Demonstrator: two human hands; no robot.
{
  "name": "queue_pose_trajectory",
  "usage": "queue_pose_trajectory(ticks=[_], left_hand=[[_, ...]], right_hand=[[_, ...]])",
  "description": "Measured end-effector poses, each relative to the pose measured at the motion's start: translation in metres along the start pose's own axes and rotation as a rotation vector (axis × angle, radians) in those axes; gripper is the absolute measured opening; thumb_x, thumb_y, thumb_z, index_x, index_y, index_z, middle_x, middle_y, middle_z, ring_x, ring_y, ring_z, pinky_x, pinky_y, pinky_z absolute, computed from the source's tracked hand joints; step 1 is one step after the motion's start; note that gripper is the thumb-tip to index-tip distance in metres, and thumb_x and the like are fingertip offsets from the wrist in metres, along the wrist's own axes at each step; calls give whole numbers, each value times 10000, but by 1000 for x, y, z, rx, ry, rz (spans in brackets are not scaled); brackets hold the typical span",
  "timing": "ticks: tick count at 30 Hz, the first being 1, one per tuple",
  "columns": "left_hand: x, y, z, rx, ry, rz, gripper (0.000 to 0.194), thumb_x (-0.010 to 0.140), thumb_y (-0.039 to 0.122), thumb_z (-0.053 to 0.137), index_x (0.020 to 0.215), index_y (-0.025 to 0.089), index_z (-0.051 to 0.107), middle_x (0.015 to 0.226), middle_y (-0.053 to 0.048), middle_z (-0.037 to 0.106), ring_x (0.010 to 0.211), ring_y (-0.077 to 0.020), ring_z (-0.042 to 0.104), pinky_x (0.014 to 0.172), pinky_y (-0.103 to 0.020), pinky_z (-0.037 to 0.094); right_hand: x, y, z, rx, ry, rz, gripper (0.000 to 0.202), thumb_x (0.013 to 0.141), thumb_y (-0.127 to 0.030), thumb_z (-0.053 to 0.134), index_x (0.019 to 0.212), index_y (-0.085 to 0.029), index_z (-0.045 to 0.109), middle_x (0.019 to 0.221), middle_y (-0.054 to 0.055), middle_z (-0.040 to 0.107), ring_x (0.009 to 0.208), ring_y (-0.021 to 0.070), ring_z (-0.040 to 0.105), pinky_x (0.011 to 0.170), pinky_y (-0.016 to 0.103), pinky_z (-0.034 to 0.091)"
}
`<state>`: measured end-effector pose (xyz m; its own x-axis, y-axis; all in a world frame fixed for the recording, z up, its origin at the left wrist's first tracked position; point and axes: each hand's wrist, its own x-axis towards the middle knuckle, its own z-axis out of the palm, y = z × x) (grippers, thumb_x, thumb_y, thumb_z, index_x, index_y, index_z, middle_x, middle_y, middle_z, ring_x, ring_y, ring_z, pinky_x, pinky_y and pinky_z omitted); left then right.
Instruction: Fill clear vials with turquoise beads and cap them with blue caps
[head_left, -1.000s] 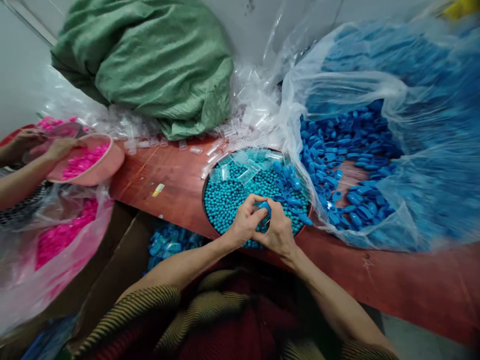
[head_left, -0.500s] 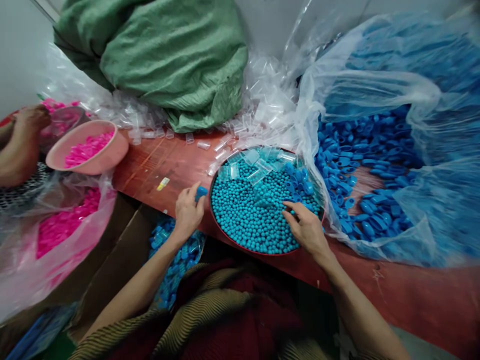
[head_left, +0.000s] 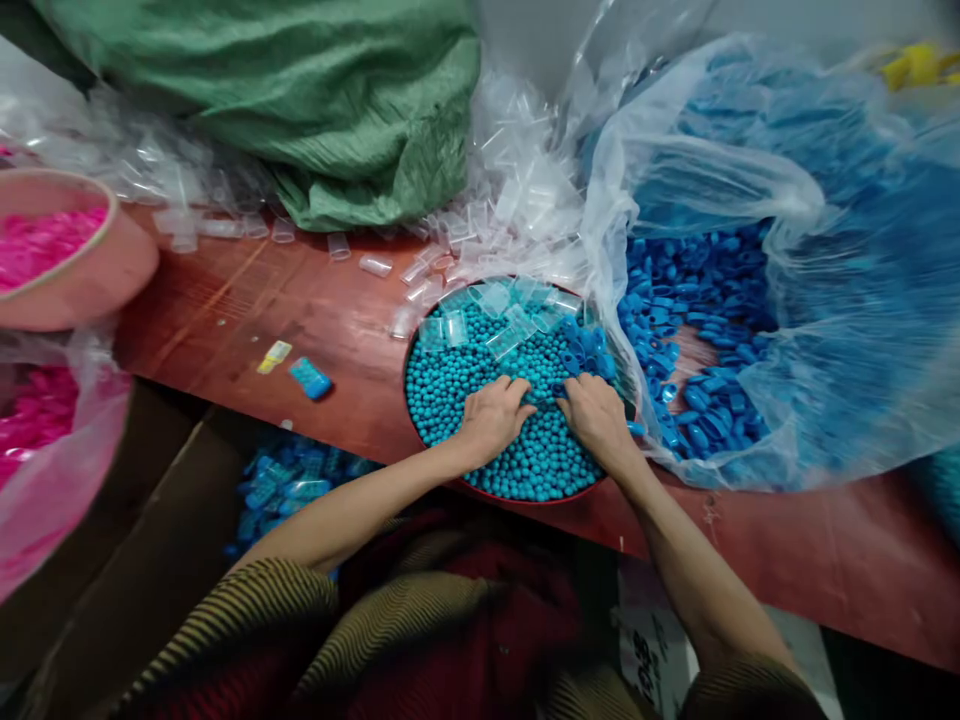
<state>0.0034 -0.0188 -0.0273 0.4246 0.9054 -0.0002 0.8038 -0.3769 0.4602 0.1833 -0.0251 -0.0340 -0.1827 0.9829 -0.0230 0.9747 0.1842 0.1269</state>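
Note:
A round red-rimmed basin [head_left: 517, 499] is full of small turquoise beads [head_left: 450, 390], with clear plastic tubes [head_left: 514, 335] and blue caps [head_left: 589, 345] on top at its far side. Over the beads, my left hand [head_left: 491, 420] is closed with its fingers curled inward; what it pinches is hidden. My right hand [head_left: 598, 415] faces it a short gap away, thumb and fingers closed on a small blue cap [head_left: 559, 390]. On the red table left of the basin lies a bead-filled clear tube with a blue cap [head_left: 310, 379].
A large clear bag [head_left: 810, 440] of blue caps lies open at right. Loose clear tubes [head_left: 480, 235] and a green sack [head_left: 360, 120] are behind. At left stand a pink bowl [head_left: 112, 270] and a bag of pink pieces [head_left: 97, 430]. Filled blue pieces [head_left: 292, 490] lie below the table edge.
My left hand has let go of the blue-capped tube, which now lies on the table, and moved right over the beads. My right hand now holds a blue cap. The view has shifted right.

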Motion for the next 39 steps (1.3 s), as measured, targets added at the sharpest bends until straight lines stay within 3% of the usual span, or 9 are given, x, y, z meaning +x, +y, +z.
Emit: queue_pose_trajectory(ticks=[3,9,17,22,27,30,32,36,39], left_hand=[[3,-2,0,-53,-13,1,217,878,346,524,1043,219,585,954,-38,606,910,-195,600,776,-290,471],[7,-8,-3,-220,-52,-9,196,887,261,459,1051,163,502,892,-49,633,859,-203,619,799,-318,472],[10,-21,-8,-495,-46,-60,159,872,276,458,994,184,504,817,-5,594,775,-170,580,771,-301,456],[12,-25,-9,-577,-96,-12,145,854,289,478,943,187,530,797,9,579,780,-157,544,787,-297,442],[17,-20,-7,-668,-89,-18,133,853,264,479,914,161,538,809,2,584,772,-145,537,792,-279,441],[13,-10,-5,-721,-116,-60,146,865,253,484,935,147,556,863,-17,616,812,-153,561,813,-286,454],[12,-3,-3,-768,-141,-49,182,870,252,500,986,128,567,975,-50,636,904,-167,584,853,-286,460],[14,2,0,-825,-170,-13,368,880,264,508,1230,152,491,1192,-77,607,1078,-170,583,933,-247,439],[8,1,-3,-867,-146,-24,430,888,240,491,1308,158,452,1219,-86,605,1092,-181,584,948,-252,438]], right_hand=[[2,-6,2,49,97,-2,185,878,-259,471,900,-148,618,864,122,609,810,249,522,674,331,350],[0,-16,-2,229,228,-51,367,943,-281,375,1255,-165,530,802,73,595,764,210,546,670,296,398],[-5,-11,-4,449,166,-160,350,938,-279,370,1219,-208,566,820,68,563,803,214,548,720,315,462],[-6,-9,-7,550,334,-15,304,916,-307,415,1136,-169,573,949,114,611,940,256,573,843,402,474],[-1,-17,-11,628,193,-146,355,928,-315,361,1184,-173,563,1028,125,650,951,249,617,811,390,500],[-12,-12,-10,727,196,-191,389,915,-380,378,1212,-219,571,985,112,678,887,250,640,768,413,512],[-18,-6,-10,816,222,-109,350,907,-422,408,1161,-300,617,865,87,695,761,238,650,695,419,507],[-20,-7,-9,940,246,277,278,797,-527,584,969,-345,706,842,128,706,709,286,651,646,494,463],[-22,-18,-13,1007,245,312,203,789,-506,605,918,-384,701,718,89,687,628,274,638,604,481,465]])
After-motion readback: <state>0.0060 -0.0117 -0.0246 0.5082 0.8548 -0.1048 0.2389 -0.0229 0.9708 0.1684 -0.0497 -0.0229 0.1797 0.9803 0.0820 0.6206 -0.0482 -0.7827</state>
